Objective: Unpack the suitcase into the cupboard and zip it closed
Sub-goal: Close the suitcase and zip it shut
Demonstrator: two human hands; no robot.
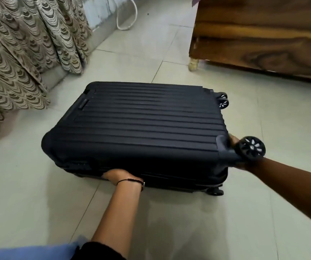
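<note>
- The curtain (19, 62) hung down to the floor (169, 222) just left of the suitcase (141, 124). We judged that swinging the case that way could drag or snag the fabric.
- The suitcase lay flat on the tiles with its lid down, between the curtain and the wooden furniture (263, 34). We saw nothing unpacked.
- Our left hand (121, 176) was at the middle of the near side with its fingers hidden under the shell. We could not tell whether they were curled round a handle or only pushed in. If only the fingertips had purchase, a lift could slip, or the case could settle and pinch them against the floor.
- Our right hand (233, 141) was wrapped round the near right corner, touching the wheel (252, 147). That wheel turns freely, so we feared the hold could roll off it, or a finger could get caught between wheel and shell.
- The furniture stood well apart on the right, though a hard turn could knock the far wheels against its leg.
</note>
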